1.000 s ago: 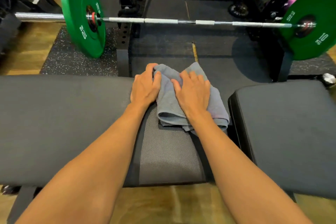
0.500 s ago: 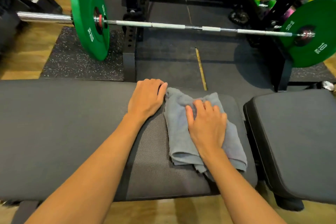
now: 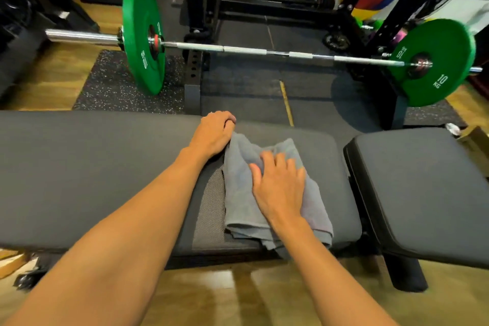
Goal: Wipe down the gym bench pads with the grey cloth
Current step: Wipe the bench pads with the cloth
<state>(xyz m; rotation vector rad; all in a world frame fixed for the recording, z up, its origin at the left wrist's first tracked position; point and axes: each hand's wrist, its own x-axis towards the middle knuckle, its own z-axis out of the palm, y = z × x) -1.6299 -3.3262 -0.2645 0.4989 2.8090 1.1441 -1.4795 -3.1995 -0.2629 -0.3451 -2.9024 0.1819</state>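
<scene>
My right hand (image 3: pixel 280 188) is pressing flat on the grey cloth (image 3: pixel 238 201), fingers spread. The cloth is lying bunched on the right end of the long bench pad (image 3: pixel 79 172). My left hand (image 3: pixel 213 135) is touching the cloth's left edge, fingers curling round the pad's far edge. The seat pad (image 3: pixel 423 193) is sitting across a gap to the right. Further back, a barbell (image 3: pixel 264 51) with green plates (image 3: pixel 143 34) is resting on the floor mats, crossing the black rack (image 3: pixel 195 2).
</scene>
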